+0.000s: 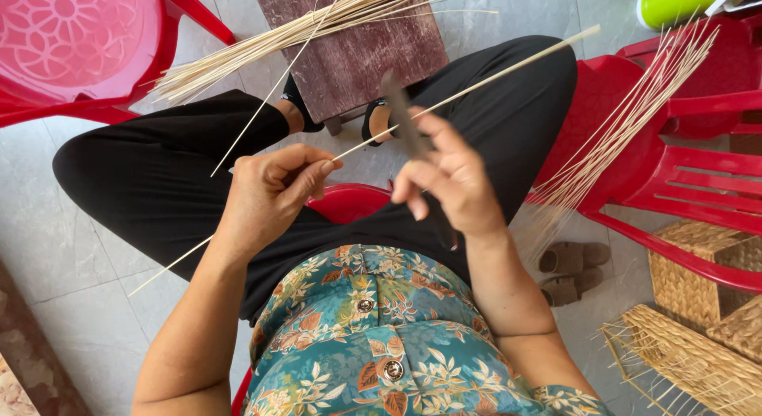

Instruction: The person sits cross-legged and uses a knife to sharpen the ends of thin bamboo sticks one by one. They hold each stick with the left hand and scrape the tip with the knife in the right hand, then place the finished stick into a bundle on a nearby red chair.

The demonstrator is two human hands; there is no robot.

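1. Hands are seen in the middle of the frame. A long thin bamboo stick [468,86] is pinched by the left hand [270,195].
2. A dark knife [406,122] is gripped by the right hand [452,182], its blade laid on the stick.
3. Bundles of sticks [270,43] are laid on a small wooden stool [357,59] at the top, and more [627,122] on the red chair [698,170] at right.
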